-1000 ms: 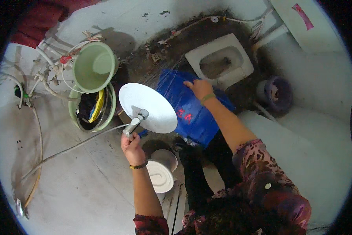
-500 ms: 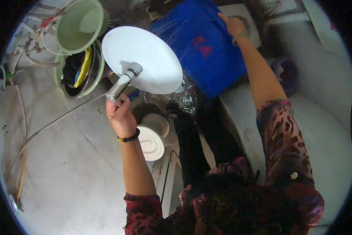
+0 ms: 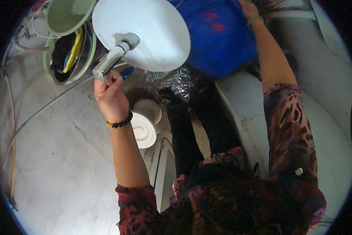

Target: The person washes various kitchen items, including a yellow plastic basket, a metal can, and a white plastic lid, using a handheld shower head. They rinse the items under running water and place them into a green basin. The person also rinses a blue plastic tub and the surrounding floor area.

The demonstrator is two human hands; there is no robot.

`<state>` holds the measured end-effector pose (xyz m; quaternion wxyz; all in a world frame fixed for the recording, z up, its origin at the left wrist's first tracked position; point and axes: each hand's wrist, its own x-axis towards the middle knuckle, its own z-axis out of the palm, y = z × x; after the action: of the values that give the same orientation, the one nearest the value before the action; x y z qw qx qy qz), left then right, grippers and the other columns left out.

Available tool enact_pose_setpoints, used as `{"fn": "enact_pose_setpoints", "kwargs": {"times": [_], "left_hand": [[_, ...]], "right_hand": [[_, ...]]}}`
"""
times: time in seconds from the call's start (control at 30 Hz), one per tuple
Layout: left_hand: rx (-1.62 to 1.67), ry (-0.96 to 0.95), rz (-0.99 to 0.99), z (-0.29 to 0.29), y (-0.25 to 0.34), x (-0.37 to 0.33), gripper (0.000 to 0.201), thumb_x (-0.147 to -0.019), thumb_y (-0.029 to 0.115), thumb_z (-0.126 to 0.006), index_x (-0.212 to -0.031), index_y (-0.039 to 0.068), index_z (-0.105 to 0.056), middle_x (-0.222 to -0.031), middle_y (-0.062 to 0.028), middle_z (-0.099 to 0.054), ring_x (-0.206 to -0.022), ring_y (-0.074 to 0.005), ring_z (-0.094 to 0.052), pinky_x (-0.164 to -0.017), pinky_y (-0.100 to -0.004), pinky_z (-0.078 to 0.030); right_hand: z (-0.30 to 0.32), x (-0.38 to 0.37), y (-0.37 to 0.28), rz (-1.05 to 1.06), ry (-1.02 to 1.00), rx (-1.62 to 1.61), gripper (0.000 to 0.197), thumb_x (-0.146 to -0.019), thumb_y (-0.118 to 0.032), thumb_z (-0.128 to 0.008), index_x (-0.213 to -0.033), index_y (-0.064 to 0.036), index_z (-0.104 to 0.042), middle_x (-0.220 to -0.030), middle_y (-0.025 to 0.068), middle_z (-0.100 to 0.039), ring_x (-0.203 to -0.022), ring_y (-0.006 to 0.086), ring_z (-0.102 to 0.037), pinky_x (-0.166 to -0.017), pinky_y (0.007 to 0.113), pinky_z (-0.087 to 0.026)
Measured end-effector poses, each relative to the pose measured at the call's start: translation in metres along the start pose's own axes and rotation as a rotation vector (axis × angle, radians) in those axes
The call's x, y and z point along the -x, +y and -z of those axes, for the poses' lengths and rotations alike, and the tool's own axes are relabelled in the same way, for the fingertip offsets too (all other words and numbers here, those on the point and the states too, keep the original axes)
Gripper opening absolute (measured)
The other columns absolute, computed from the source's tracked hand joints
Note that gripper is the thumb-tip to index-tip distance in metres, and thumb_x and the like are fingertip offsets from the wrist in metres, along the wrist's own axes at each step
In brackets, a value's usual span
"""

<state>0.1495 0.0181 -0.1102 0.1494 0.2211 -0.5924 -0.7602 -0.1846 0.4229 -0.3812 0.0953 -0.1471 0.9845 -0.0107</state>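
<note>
My left hand is closed around the lower end of the chrome handle of a large white round shower head. Part of the fingers is hidden behind the chrome. A small blue thing shows just past the fingertips; I cannot make out what it is. At the upper right my right hand grips the edge of a wet blue bag with red markings, its fingertips cut off by the upper rim of the picture. The shower head covers part of the bag's left side.
A thin hose runs from the left to behind the chrome handle. Two green basins stand at the upper left, one holding dark cloth and a yellow packet. A white stool-like object stands beside my legs. The dark floor glistens with water.
My left hand and the shower head have shifted up and left in the picture, and the shower head looks larger. My right hand, still on the bag, sits higher. The whole view has shifted.
</note>
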Motion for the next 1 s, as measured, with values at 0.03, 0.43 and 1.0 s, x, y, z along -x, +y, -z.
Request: {"fn": "enact_pose_setpoints", "kwargs": {"times": [0.03,0.43,1.0], "left_hand": [[0.013,-0.003,0.007,-0.006,-0.004,-0.003,0.022,-0.068,-0.008,-0.050,-0.088,0.000,-0.047,-0.081,-0.0047,-0.048,-0.080,-0.0160,-0.046,-0.079,-0.0260,-0.035],[-0.059,-0.150,-0.004,-0.096,0.047,-0.043,0.011,-0.071,-0.003,-0.052,-0.076,0.005,-0.046,-0.070,0.0008,-0.044,-0.061,-0.0064,-0.037,-0.056,-0.0189,-0.028],[-0.336,-0.045,0.135,-0.079,0.053,-0.045,0.016,-0.075,-0.001,-0.058,-0.072,0.009,-0.046,-0.060,0.0088,-0.035,-0.051,-0.0003,-0.029,-0.046,-0.0167,-0.021]], "right_hand": [[-0.004,0.001,0.025,-0.006,0.011,-0.029,0.036,-0.092,-0.031,-0.031,-0.127,-0.0233,-0.038,-0.098,0.0217,-0.058,-0.090,0.0369,-0.057,-0.083,0.042,-0.043],[0.067,0.023,-0.076,-0.356,-0.147,-0.534,0.066,-0.078,-0.062,-0.040,-0.103,-0.0048,-0.060,-0.104,0.0228,-0.056,-0.097,0.0375,-0.053,-0.085,0.040,-0.039],[0.077,0.020,-0.127,-0.225,-0.011,-0.521,0.046,-0.088,-0.042,-0.038,-0.105,-0.0044,-0.059,-0.098,0.0225,-0.058,-0.092,0.0377,-0.055,-0.082,0.041,-0.041]]}}
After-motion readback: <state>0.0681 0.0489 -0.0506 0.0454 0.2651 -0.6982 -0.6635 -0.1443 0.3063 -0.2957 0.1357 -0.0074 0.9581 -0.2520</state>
